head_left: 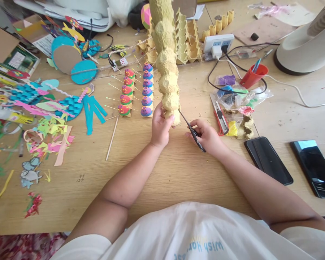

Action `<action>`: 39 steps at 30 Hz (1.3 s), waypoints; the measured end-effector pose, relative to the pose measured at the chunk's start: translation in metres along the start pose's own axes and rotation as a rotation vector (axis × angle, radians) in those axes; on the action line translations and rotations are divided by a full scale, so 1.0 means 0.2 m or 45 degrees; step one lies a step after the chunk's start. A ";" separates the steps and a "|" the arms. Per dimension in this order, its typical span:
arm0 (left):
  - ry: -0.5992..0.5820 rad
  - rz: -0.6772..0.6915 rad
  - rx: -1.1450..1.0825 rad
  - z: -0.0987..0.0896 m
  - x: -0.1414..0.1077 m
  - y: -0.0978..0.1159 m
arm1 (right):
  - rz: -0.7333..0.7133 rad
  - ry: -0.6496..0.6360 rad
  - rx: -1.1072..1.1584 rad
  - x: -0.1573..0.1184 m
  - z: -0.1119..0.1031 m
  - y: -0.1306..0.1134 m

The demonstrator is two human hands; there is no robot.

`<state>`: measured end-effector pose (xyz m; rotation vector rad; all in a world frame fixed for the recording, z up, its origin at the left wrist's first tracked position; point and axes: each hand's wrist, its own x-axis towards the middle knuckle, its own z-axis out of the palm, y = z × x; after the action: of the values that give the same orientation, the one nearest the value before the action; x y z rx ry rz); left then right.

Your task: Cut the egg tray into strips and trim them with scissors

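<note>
Head view: the left hand grips the near end of a long yellow egg-carton strip, holding it upright above the wooden table so its edge meets the blades. The right hand is closed around black scissors, tips at the strip's base. Painted carton cups stand just left; two phones lie well to the right.

2 phones, 1 scissors, 1 red cup
</note>
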<state>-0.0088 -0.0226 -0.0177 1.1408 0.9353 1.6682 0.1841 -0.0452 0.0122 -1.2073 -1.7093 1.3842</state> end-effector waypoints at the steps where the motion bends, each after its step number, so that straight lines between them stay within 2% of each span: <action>1: -0.004 0.000 0.010 0.00 0.00 0.00 | -0.002 0.003 -0.015 0.00 0.00 0.00; 12: -0.014 0.055 -0.001 0.00 0.00 -0.01 | -0.019 0.017 -0.095 0.00 0.00 0.00; 22: 0.041 -0.030 0.047 0.00 0.00 0.00 | -0.045 0.025 -0.188 0.01 0.00 0.01; 30: 0.055 -0.015 0.054 0.01 0.01 0.00 | -0.050 0.057 -0.259 0.01 0.00 0.02; 39: 0.074 0.053 0.058 0.02 0.01 0.02 | -0.032 0.034 -0.122 0.00 -0.01 0.01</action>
<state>-0.0065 -0.0221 -0.0119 1.1546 0.9969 1.7296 0.1863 -0.0444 0.0098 -1.2465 -1.7839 1.2785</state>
